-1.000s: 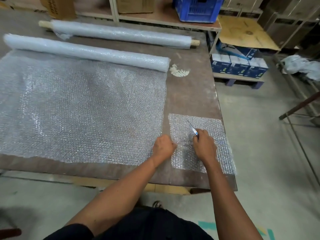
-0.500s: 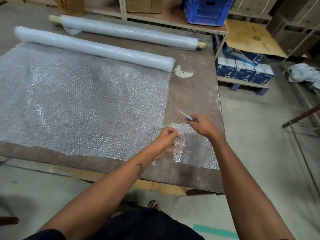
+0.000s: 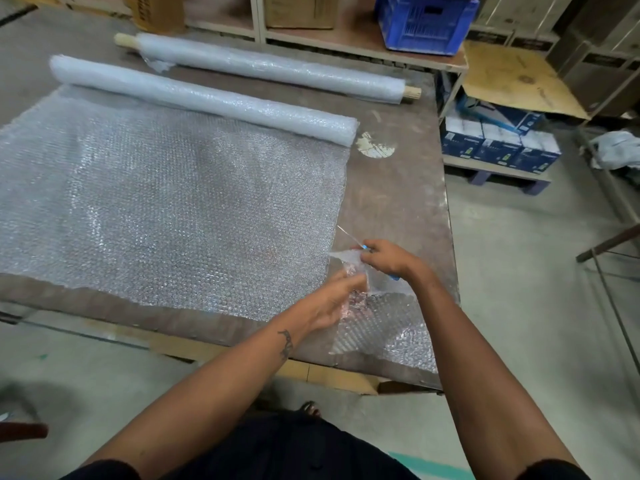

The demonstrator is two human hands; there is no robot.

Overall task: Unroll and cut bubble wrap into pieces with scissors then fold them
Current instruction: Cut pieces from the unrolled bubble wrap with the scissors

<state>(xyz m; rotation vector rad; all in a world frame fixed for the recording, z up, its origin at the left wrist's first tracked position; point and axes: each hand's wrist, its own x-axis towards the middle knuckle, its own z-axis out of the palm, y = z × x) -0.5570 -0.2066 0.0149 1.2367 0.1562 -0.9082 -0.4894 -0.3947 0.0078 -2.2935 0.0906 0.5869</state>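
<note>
— Bubble wrap everywhere: where is the cut piece point(image 3: 384, 327)?

— At about five o'clock on the brown table point(image 3: 398, 199), by the near right corner. Its near half lies flat on the tabletop; its far edge is lifted and folding toward the person.

— And the hands?

— The left hand point(image 3: 332, 299) pinches the raised part of the piece from the nine o'clock side. The right hand point(image 3: 388, 258) is just beyond it at twelve o'clock, fingers curled round the scissors point(image 3: 349, 237) and also pinching the piece's lifted corner. The thin blades point toward ten o'clock; a bit of blue handle shows under the palm. The two hands are close together, not touching.

— The rest of the wrap?

— The unrolled sheet point(image 3: 166, 209) covers the table from nine o'clock to the centre, still joined to its roll point(image 3: 204, 98) at eleven o'clock. A second roll point(image 3: 270, 69) on a wooden core lies beyond at twelve o'clock.

— Anything behind?

— A blue crate point(image 3: 426, 22) on a shelf at one o'clock.
</note>
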